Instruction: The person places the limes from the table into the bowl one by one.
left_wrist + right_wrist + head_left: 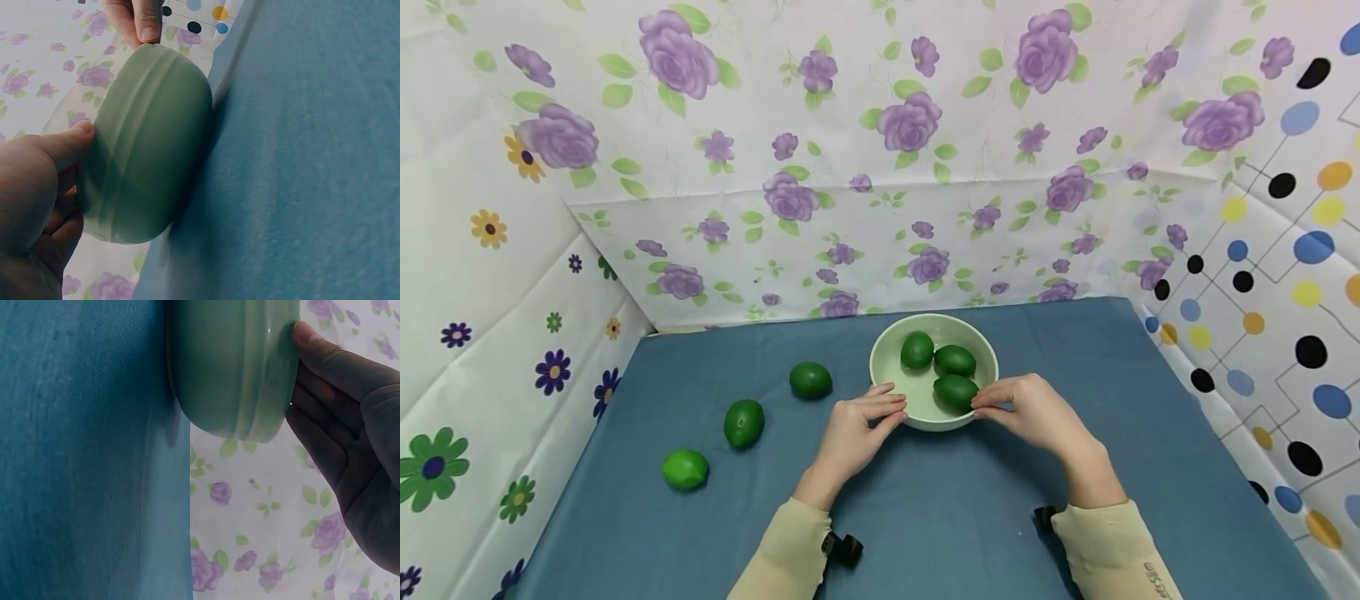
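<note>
A pale green bowl [887, 354] stands on the blue cloth, with three dark green limes [955, 361] inside. My left hand [857, 429] pinches the bowl's near left rim, thumb [78, 140] against the outer wall and fingers over the edge. On the near right rim, my right hand [1033, 412] pinches in the same manner, its thumb [309, 334] at the lip and its fingertips close to the nearest lime in the bowl. The left wrist view shows the bowl's side [153, 137] between both hands.
Left of the bowl, three more limes lie in a slanting row: a dark one [810, 380], another dark one [744, 424] and a brighter one [685, 469]. A flowered sheet [865, 250] hangs behind the table, with patterned sheets at both sides.
</note>
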Motion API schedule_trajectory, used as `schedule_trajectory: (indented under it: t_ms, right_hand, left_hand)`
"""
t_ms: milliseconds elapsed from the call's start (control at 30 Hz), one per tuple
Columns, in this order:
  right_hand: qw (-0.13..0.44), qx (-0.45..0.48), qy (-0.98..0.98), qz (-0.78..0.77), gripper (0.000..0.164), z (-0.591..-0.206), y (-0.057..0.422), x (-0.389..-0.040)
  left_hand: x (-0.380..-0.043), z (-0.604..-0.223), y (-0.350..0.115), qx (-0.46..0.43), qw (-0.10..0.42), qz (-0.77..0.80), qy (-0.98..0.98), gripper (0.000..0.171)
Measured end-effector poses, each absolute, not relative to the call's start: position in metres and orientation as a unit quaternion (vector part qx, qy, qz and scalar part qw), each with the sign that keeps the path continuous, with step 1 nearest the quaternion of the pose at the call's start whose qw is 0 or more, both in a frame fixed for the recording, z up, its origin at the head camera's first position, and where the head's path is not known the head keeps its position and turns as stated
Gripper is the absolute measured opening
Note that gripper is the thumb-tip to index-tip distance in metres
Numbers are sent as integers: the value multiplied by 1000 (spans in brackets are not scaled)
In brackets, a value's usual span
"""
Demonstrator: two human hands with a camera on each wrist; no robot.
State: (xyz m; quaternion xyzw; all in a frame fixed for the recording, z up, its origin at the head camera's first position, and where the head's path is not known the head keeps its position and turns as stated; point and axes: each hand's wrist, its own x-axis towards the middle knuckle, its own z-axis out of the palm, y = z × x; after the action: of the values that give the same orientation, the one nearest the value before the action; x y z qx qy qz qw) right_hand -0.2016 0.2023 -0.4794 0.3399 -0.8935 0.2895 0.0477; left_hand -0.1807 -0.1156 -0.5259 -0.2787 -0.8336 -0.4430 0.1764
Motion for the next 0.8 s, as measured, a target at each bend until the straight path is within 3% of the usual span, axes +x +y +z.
schedule_trajectory:
  t_ms: [233, 500, 800]
  right_hand:
    - [44, 320, -899, 296, 13, -482, 202, -202]
    - [31, 306, -898, 315, 11, -482, 202, -199]
    - [30, 304, -896, 324, 11, -483, 201, -200]
  left_hand:
    - [-177, -515, -123, -271, 138, -449, -840, 30]
    - [-154, -499, -147, -227, 156, -472, -838, 35]
    - [-127, -491, -212, -178, 171, -407, -879, 36]
